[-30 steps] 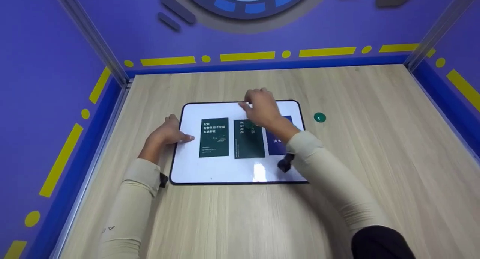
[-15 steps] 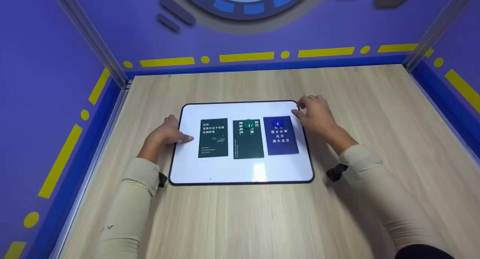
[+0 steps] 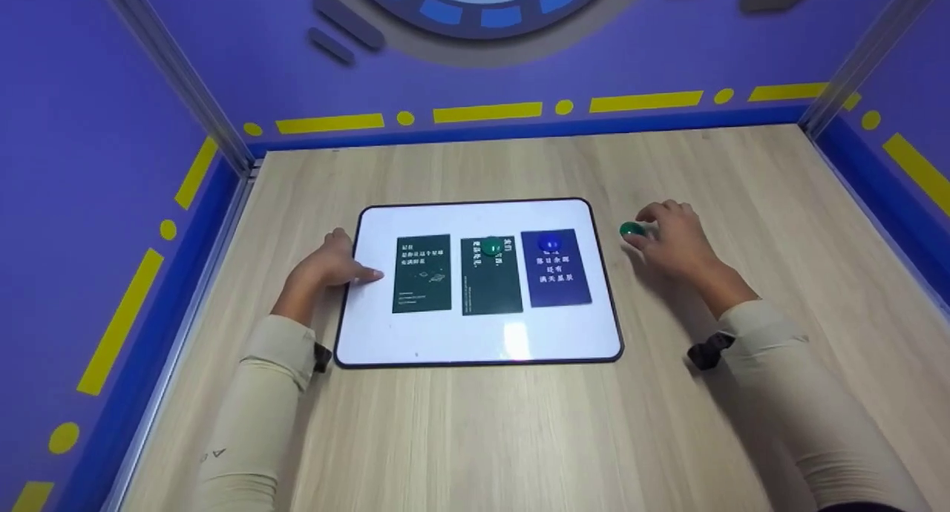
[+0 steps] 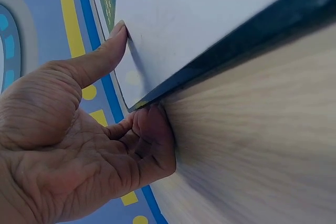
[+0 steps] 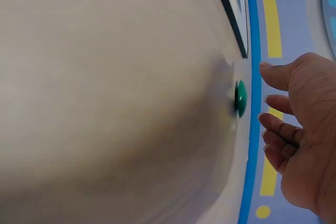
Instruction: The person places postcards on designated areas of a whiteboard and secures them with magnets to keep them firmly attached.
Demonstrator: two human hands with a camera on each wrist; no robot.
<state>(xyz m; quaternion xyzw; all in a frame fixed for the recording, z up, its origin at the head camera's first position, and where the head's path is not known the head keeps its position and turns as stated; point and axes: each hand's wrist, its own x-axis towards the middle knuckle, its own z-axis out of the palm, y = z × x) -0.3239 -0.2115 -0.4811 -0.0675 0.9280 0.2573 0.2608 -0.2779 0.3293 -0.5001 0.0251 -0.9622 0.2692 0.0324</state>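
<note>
A whiteboard (image 3: 438,341) with a dark rim lies on the table. My left hand (image 3: 330,261) holds its left edge, thumb on the white face; in the left wrist view the fingers of that hand (image 4: 79,135) curl in at the rim. Two green cards, the left one (image 3: 423,289) and the middle one (image 3: 491,289), and a blue card (image 3: 560,289) lie on the board. A green magnet (image 3: 491,246) sits on the middle card, a blue magnet (image 3: 550,242) on the blue one. Just above a loose green magnet (image 5: 241,99) hovers my right hand (image 3: 677,237), thumb and fingers spread apart.
The wooden table (image 3: 475,438) extends around the board on all sides. Purple panels with yellow markings stand at the back (image 3: 475,81) and on the left (image 3: 82,200) and right.
My right hand has moved from over the middle card, past the board's top right corner, to the loose green magnet. My left hand stays at the board's left edge.
</note>
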